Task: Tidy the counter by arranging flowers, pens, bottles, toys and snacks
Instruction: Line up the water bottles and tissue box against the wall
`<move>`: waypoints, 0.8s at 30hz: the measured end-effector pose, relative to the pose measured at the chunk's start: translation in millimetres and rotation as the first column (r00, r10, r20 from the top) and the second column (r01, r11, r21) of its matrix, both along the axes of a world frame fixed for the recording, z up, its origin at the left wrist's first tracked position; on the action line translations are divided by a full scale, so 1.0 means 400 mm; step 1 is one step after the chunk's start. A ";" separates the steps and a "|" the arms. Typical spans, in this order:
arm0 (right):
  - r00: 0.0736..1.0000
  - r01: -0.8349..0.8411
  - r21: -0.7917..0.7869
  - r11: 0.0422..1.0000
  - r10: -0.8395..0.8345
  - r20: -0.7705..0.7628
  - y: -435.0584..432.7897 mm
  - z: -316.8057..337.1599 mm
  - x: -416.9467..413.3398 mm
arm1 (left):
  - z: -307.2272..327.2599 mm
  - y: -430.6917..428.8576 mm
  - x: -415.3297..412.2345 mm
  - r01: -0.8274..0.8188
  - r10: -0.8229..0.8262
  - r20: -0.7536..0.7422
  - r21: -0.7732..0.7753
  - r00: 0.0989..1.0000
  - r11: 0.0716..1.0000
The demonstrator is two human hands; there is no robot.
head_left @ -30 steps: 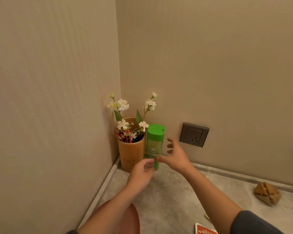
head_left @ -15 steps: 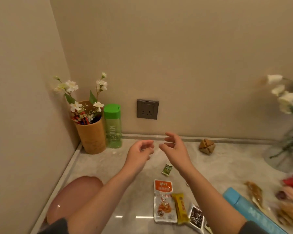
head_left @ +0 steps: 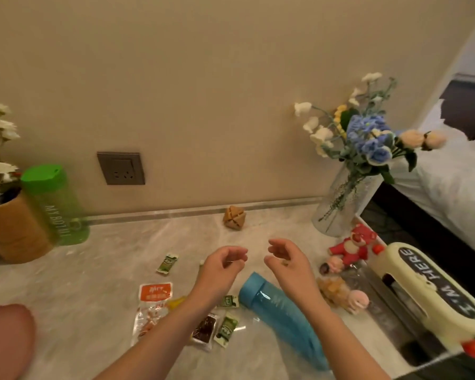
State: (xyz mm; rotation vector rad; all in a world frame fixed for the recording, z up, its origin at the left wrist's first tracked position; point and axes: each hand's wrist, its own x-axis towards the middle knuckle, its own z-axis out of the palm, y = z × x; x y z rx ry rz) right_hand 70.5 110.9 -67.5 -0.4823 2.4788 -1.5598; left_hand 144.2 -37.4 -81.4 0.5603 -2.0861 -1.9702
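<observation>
A green bottle (head_left: 56, 204) stands upright at the far left beside a brown pen holder (head_left: 13, 229) with pens and white flowers. A blue bottle (head_left: 281, 315) lies on its side on the marble counter (head_left: 93, 270), partly under my right forearm. My left hand (head_left: 220, 266) and my right hand (head_left: 287, 263) hover above the counter's middle, fingers loosely curled, holding nothing. Snack packets (head_left: 152, 303) lie scattered below my left hand. Small plush toys (head_left: 353, 246) sit to the right. A glass vase of flowers (head_left: 343, 198) stands at the back right.
A wooden puzzle ball (head_left: 234, 217) lies by the back wall under a wall socket (head_left: 120, 168). A cream tissue box (head_left: 433, 294) sits on a tray at the right edge. A pink round object (head_left: 6, 338) is at the lower left. A bed lies beyond.
My hands have drawn back from the standing green bottle, and my view has swung right to the counter's middle, bringing the blue bottle, toys, snacks and vase into sight.
</observation>
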 end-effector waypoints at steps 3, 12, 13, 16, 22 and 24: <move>0.997 -0.078 0.131 0.988 0.074 0.036 0.094 -0.025 -0.023 | -0.027 0.089 -0.015 -0.017 0.016 -0.011 -0.056 1.000 0.998; 0.939 -0.335 0.323 0.885 0.286 0.190 0.188 -0.106 -0.044 | -0.122 0.231 0.013 -0.255 0.250 -0.057 -0.334 0.967 0.908; 0.929 -0.366 0.361 0.857 0.315 0.195 0.192 -0.109 -0.045 | -0.129 0.240 0.015 -0.270 0.274 -0.040 -0.342 0.961 0.900; 0.891 -0.453 0.417 0.788 0.413 0.188 0.198 -0.118 -0.049 | -0.157 0.271 0.022 -0.301 0.328 0.026 -0.338 0.944 0.892; 0.845 -0.534 0.378 0.756 0.488 0.218 0.193 -0.120 -0.063 | -0.165 0.281 0.022 -0.412 0.436 0.144 -0.169 0.889 0.895; 0.823 -0.563 0.284 0.776 0.494 0.280 0.189 -0.117 -0.064 | -0.161 0.272 0.020 -0.432 0.453 0.128 -0.163 0.882 0.887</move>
